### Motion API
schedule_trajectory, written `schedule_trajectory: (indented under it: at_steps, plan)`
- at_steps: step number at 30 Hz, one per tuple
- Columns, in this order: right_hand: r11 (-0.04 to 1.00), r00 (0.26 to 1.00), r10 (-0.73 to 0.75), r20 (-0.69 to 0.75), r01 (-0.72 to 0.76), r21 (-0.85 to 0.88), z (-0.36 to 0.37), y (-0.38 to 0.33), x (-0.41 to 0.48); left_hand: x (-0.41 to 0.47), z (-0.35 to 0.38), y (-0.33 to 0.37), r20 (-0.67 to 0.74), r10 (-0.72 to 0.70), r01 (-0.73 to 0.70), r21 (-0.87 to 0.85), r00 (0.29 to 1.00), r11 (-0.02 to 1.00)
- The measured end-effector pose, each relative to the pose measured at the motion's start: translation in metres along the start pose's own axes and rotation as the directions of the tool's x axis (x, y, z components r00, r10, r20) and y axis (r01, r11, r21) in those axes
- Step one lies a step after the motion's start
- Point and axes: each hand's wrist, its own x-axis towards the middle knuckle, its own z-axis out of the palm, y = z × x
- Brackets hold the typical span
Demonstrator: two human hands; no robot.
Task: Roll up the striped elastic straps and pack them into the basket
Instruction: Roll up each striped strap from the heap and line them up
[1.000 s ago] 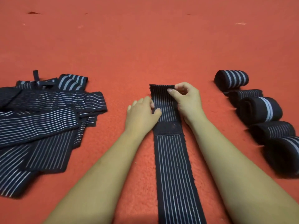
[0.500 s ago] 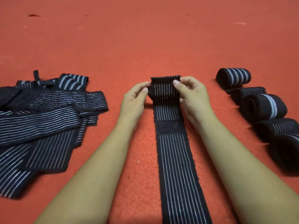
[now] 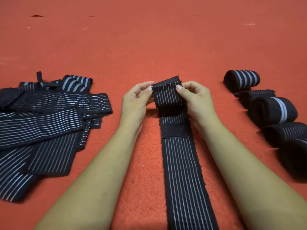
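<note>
A long black strap with thin white stripes [image 3: 182, 171] lies straight on the red carpet, running from the bottom edge up to my hands. Its far end is folded over into a small roll [image 3: 167, 95], lifted a little off the carpet. My left hand [image 3: 136, 102] pinches the roll's left edge, and my right hand [image 3: 194, 98] pinches its right edge. A plain black fastener patch [image 3: 176, 131] crosses the strap just below the roll. No basket is in view.
A pile of flat, unrolled striped straps [image 3: 43, 120] lies on the left. Several rolled straps [image 3: 272, 110] stand in a row on the right, the farthest one [image 3: 241, 79] with broad white bands. Red carpet [image 3: 149, 47] stretches beyond.
The strap's far end lay flat a second ago; both hands have since folded it over toward me into a small roll and raised it off the carpet.
</note>
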Motion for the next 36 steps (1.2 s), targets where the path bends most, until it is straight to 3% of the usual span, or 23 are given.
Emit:
schedule_trajectory:
  at_steps: [7,12,16,25,32,36]
  plan:
    - [1.000,1.000,-0.002,0.001,0.003,-0.008,0.003,0.000,-0.002,0.000,-0.001,0.008,0.087,0.085,-0.079,-0.073,0.993,0.994]
    - [1.000,1.000,-0.004,0.025,0.003,0.017,0.005,0.001,-0.005,-0.003,0.000,0.008,0.148,0.165,-0.190,0.177,0.975,0.966]
    - [0.997,0.991,-0.053,0.119,0.046,0.054,0.006,-0.003,-0.005,-0.004,-0.003,0.010,0.169,0.207,-0.247,0.263,0.964,0.933]
    - [0.989,0.977,-0.084,0.197,0.058,0.137,0.001,-0.007,-0.006,-0.007,0.001,0.009,0.181,0.186,-0.211,0.128,0.966,0.969]
    - [0.991,0.986,-0.093,0.142,0.077,0.113,0.002,-0.011,-0.007,-0.007,0.001,0.012,0.213,0.266,-0.312,0.226,0.940,0.923]
    - [0.987,0.978,-0.091,0.187,0.064,0.145,-0.001,-0.007,-0.003,-0.004,-0.002,0.009,0.211,0.285,-0.337,0.282,0.935,0.898]
